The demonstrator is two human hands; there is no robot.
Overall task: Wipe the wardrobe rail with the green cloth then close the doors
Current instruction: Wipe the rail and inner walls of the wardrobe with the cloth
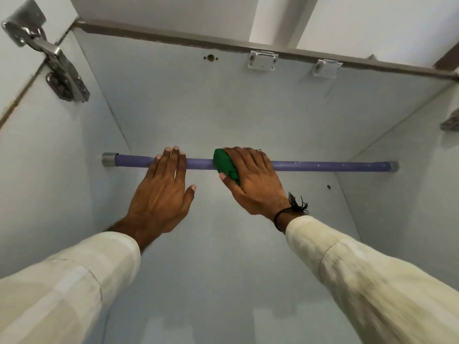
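Across the pale, smooth-walled wardrobe runs a round purple rail (323,166), its ends seated in grey metal sockets on the side panels. Near the middle of the rail, the right hand (253,181) grips a bunched green cloth (224,165), soft and crumpled, pressing it around the rail with fingers curled over the top. Just to its left, the left hand (164,192) lies flat and released, fingers draped over the rail, thumb spread apart. Both arms wear loose cream sleeves (67,286); a black knotted thread (290,209) circles the right wrist. A shiny steel hinge (57,63) sits on the left panel, and two white plastic brackets (262,60) on the top panel.
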